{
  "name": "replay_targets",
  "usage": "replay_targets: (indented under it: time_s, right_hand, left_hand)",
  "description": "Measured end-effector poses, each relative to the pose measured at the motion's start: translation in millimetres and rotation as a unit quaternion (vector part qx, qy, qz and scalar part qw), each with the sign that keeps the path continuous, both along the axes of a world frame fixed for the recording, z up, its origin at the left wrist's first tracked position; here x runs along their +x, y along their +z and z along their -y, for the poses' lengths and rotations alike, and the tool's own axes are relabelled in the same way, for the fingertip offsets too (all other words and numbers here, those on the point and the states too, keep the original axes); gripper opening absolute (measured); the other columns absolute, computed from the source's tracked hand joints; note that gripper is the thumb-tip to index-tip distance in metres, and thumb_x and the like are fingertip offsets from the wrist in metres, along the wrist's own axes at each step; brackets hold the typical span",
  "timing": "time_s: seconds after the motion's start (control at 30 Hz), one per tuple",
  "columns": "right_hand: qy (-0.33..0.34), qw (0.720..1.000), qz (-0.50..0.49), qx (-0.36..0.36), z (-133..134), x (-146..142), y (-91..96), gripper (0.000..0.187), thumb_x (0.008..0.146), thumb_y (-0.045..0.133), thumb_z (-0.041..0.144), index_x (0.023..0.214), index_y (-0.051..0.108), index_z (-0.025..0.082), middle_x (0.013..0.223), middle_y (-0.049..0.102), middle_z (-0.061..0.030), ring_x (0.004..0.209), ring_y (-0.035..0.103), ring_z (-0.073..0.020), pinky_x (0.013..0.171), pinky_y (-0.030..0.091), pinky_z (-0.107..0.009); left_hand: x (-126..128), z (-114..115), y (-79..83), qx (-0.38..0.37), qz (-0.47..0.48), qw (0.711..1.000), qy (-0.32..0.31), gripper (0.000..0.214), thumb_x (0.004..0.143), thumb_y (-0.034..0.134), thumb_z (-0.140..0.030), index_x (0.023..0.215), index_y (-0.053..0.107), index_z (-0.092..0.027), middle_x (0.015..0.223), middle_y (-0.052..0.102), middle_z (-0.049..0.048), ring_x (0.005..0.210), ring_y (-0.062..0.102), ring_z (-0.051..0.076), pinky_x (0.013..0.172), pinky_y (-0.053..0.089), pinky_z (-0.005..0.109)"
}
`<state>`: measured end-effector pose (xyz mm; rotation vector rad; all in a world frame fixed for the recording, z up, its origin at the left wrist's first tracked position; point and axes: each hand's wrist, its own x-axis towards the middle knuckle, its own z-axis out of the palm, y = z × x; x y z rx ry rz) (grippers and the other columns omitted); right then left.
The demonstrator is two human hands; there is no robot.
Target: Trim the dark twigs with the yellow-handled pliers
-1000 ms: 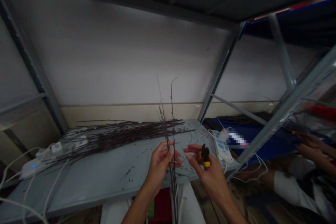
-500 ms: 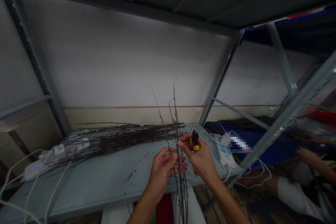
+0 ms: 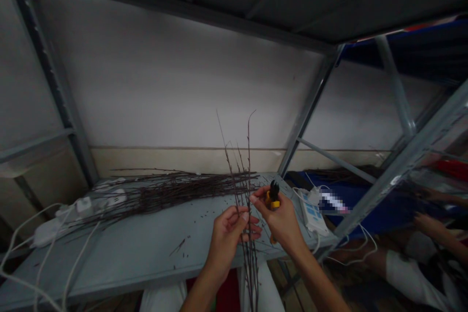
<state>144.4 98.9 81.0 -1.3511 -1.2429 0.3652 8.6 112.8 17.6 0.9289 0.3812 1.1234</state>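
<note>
Two hands meet at six o'clock, the left hand [image 3: 224, 243] curled around upright thin twigs [image 3: 250, 273], the right hand [image 3: 280, 222] closed on yellow-handled snips [image 3: 274, 200], a loose pile of twigs [image 3: 164, 194] lying at eight o'clock.

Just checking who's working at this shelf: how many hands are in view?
4: the left hand holding twigs, the right hand holding yellow pruners, and, at far right, a co-worker's upper hand and lower hand. Others may be hidden.

We count one left hand [image 3: 224, 245], one right hand [image 3: 280, 220], one pair of pruners [image 3: 273, 196], two power strips [image 3: 312, 217], and two nearby hands [image 3: 427, 224].
</note>
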Motion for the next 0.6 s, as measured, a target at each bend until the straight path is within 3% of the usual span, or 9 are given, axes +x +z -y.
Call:
replay_targets:
  time_s: [0.23, 0.33, 0.5, 0.6]
  right_hand:
    - [-0.001, 1.000, 0.004, 0.008, -3.9, 12.5, -6.8, 0.035, 0.070, 0.079, 0.051, 0.081, 0.065, 0.020, 0.075, 0.068, -0.0037, 0.065, 0.061, -0.0201, 0.060, 0.051, -0.033]
    - [-0.001, 1.000, 0.003, 0.002, -3.3, 20.8, -10.0, 0.038, 0.071, 0.079, 0.054, 0.082, 0.065, 0.020, 0.074, 0.068, -0.0039, 0.063, 0.061, -0.0198, 0.058, 0.050, -0.033]
    - [-0.008, 1.000, 0.002, 0.008, -3.7, 34.4, -17.7, 0.038, 0.073, 0.076, 0.055, 0.081, 0.065, 0.020, 0.076, 0.068, -0.0044, 0.067, 0.061, -0.0204, 0.060, 0.049, -0.034]
    - [-0.005, 1.000, -0.007, 0.006, -5.6, 41.6, -22.6, 0.038, 0.074, 0.076, 0.054, 0.082, 0.064, 0.019, 0.077, 0.068, -0.0049, 0.068, 0.061, -0.0204, 0.063, 0.049, -0.034]
  left_hand:
    - [2.6, 1.6, -19.1, -0.010, 0.013, 0.999, -0.049, 0.033, 0.083, 0.079, -0.033, 0.107, 0.069, -0.012, 0.112, 0.074, 0.0189, 0.104, 0.072, 0.032, 0.093, 0.056, 0.048]
    - [5.5, 1.9, -33.9, 0.026, -0.006, 0.998, -0.051, 0.040, 0.077, 0.084, -0.025, 0.113, 0.069, -0.015, 0.119, 0.073, 0.0178, 0.113, 0.068, 0.032, 0.101, 0.050, 0.045]
    - [11.3, 2.8, -60.1, 0.039, -0.048, 0.996, -0.059, 0.055, 0.076, 0.084, -0.020, 0.126, 0.061, -0.021, 0.114, 0.073, 0.0129, 0.099, 0.072, 0.026, 0.089, 0.053, 0.038]
    - [15.3, 5.6, -75.4, 0.029, -0.062, 0.996, -0.056, 0.046, 0.074, 0.085, -0.017, 0.114, 0.062, -0.020, 0.108, 0.073, 0.0109, 0.099, 0.071, 0.025, 0.088, 0.053, 0.036]
